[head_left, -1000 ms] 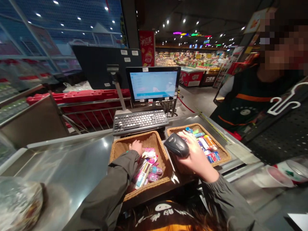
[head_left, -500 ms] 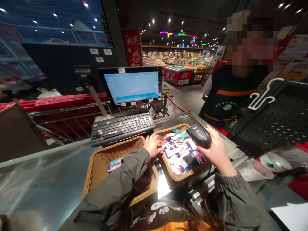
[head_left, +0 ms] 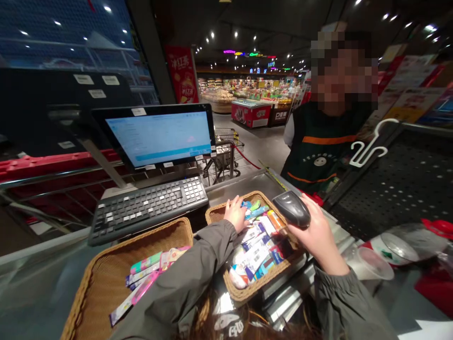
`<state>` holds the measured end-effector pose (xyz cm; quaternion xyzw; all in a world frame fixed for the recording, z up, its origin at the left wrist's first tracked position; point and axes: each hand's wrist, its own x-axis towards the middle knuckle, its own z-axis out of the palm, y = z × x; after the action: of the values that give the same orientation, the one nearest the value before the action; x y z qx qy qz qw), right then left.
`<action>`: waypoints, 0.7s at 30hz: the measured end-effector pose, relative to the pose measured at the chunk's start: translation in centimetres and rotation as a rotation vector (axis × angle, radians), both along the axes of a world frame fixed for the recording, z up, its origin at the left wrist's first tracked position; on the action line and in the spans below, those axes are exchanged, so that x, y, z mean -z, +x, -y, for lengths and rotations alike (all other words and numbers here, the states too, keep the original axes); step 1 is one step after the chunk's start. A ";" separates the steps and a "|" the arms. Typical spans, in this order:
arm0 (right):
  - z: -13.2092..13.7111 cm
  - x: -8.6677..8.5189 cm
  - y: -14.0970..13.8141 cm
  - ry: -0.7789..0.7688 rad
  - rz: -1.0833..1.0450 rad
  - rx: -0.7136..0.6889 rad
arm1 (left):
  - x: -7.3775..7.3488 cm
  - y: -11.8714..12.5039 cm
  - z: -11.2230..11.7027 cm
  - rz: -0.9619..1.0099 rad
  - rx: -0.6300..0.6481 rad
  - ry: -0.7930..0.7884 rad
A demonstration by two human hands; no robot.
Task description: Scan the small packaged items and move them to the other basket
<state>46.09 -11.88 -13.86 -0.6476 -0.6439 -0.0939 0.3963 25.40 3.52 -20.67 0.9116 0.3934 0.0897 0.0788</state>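
Observation:
My right hand (head_left: pixel 314 231) grips a dark handheld barcode scanner (head_left: pixel 292 208) and holds it over the right wicker basket (head_left: pixel 216 213). That basket is full of small colourful packets (head_left: pixel 256 245). My left hand (head_left: pixel 235 212) reaches into the far left corner of the same basket, fingers curled down among the packets; what they hold, if anything, is hidden. The left wicker basket (head_left: pixel 106 274) holds several pink and green packets (head_left: pixel 148 269) and lies under my left sleeve.
A keyboard (head_left: pixel 148 208) and a lit till screen (head_left: pixel 159 137) stand behind the baskets on the steel counter. A person in a dark apron (head_left: pixel 318 151) stands across the counter at the right. A black perforated panel (head_left: pixel 406 184) and a plastic cup (head_left: pixel 368 264) are at right.
My left hand left the left basket and moved into the right basket. The scanner hand stayed over the right basket. The view swung to the right.

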 end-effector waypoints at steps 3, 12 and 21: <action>-0.4 0.6 1.2 -0.005 -0.007 -0.003 | 1.0 1.2 -0.5 -0.009 0.024 0.079; -2.2 2.3 2.4 -0.015 -0.039 -0.002 | 0.6 1.6 -0.7 0.012 0.050 0.059; -1.7 0.2 0.2 0.072 -0.114 0.006 | -9.3 -8.9 0.7 0.272 0.035 0.229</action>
<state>46.25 -10.22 -14.03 -0.6393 -0.6144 -0.0811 0.4552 16.49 2.85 -11.38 0.9008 0.3505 0.2550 0.0282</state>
